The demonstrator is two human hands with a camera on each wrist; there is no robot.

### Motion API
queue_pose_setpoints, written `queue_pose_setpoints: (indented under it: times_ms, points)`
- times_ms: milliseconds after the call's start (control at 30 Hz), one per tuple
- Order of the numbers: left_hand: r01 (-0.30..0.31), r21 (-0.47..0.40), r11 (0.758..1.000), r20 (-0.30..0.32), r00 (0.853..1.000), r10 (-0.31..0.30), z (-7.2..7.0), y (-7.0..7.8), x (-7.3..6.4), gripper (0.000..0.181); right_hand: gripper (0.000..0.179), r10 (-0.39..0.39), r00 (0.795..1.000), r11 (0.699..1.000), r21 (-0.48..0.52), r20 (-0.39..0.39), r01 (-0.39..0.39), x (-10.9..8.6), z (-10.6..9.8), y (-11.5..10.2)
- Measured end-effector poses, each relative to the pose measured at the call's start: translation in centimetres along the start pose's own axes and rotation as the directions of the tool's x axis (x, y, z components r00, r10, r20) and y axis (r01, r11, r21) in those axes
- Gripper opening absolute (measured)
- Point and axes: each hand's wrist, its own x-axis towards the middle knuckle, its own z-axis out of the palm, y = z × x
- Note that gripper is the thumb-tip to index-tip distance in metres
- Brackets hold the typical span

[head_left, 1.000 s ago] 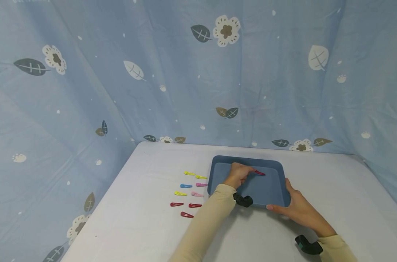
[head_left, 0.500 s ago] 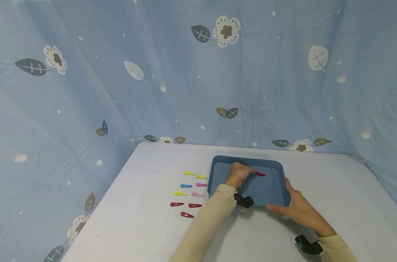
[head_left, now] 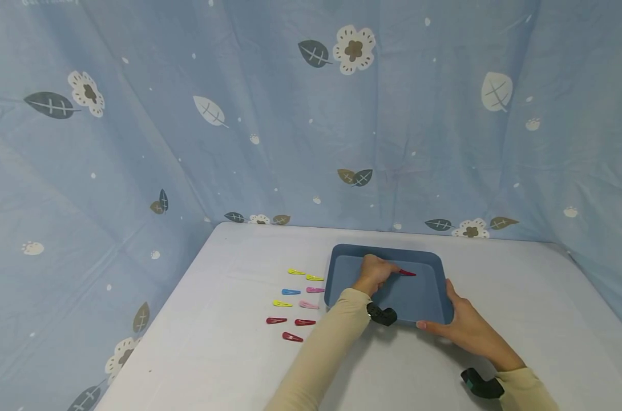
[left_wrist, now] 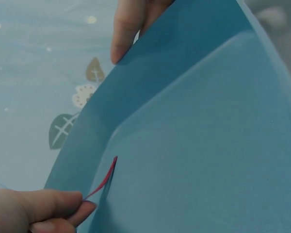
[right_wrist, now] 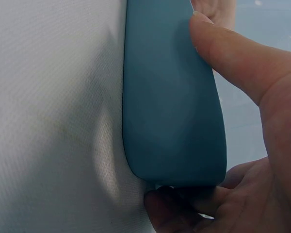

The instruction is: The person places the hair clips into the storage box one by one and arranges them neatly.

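Red clip: A slim red clip [head_left: 407,273] lies within the blue tray [head_left: 416,299], right of the middle and toward the far wall. Whether its free tip meets the tray floor cannot be told.
Left hand: The person's left hand [head_left: 376,271] reaches over the near wall and pinches one end of the clip between thumb and finger.
Right hand: The right hand [head_left: 467,328] grips the tray's near right corner, thumb against the near wall, fingers around the side.
Clip's handling: Likely very light, thin and stiff with a little spring; the glossy finish suggests it could slide or twist between fingertips, though it hardly looks fragile.
Clip's best hold: A light fingertip pinch across the flat faces at one end, sparing the middle, where pressure might flex it.
Tray's handling: Probably rigid, smooth and light enough to skid; the walled corner looks a sound place to steady it.
Outside the tray: Yellow clips [head_left: 297,272], a blue clip [head_left: 291,291], pink clips [head_left: 309,305] and more red clips [head_left: 277,321] lie to its left on the white surface [head_left: 229,342].
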Motion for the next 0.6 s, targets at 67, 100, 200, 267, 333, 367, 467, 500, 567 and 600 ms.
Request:
queue_pose_setpoints:
  times_ms: [67, 100, 200, 267, 333, 367, 467, 500, 567, 600]
  points:
    - [-0.005, 0.007, 1.000, -0.005, 1.000, 0.005, -0.04, 0.02, 0.01, 0.053, 0.129, -0.006, 1.000, 1.000, 0.004, -0.003, 0.006, -0.01, 0.02, -0.03]
    - [-0.007, 0.010, 1.000, -0.007, 1.000, 0.007, -0.06, 0.01, 0.03, 0.056, 0.129, -0.005, 1.000, 1.000, 0.004, -0.004, 0.005, -0.02, 0.02, -0.05]
    - [-0.009, 0.021, 1.000, -0.012, 1.000, 0.009, -0.05, 0.00, 0.10, 0.055, 0.129, -0.004, 1.000, 1.000, -0.009, -0.006, 0.004, 0.02, 0.00, -0.03]
    - [-0.010, 0.023, 1.000, -0.015, 1.000, 0.010, -0.04, -0.02, 0.12, 0.055, 0.129, 0.001, 1.000, 1.000, -0.016, -0.005, -0.001, 0.05, 0.00, -0.02]
    - [-0.015, 0.021, 1.000, -0.019, 1.000, 0.015, -0.06, -0.01, 0.08, 0.055, 0.130, 0.005, 1.000, 1.000, -0.020, -0.003, -0.005, 0.08, 0.01, 0.02]
    - [-0.017, 0.020, 1.000, -0.020, 1.000, 0.018, -0.07, -0.02, 0.05, 0.056, 0.130, 0.006, 1.000, 1.000, -0.018, -0.002, -0.006, 0.06, 0.03, 0.01]
    - [-0.025, 0.012, 1.000, -0.026, 0.999, 0.026, -0.17, -0.05, -0.04, 0.058, 0.130, 0.001, 1.000, 1.000, -0.011, -0.001, -0.001, 0.05, 0.04, 0.05]
    - [-0.025, 0.009, 1.000, -0.030, 0.999, 0.025, -0.21, -0.06, -0.06, 0.060, 0.130, -0.002, 1.000, 1.000, -0.007, 0.000, 0.002, 0.03, 0.04, 0.08]
    - [-0.030, 0.006, 1.000, -0.033, 0.999, 0.030, -0.38, -0.05, -0.12, 0.058, 0.130, -0.004, 1.000, 1.000, -0.001, 0.002, 0.004, 0.02, 0.03, 0.15]
    - [-0.035, 0.003, 0.999, -0.031, 0.999, 0.035, -0.49, 0.00, -0.15, 0.054, 0.129, -0.006, 1.000, 1.000, -0.001, 0.002, 0.006, 0.02, 0.00, 0.21]
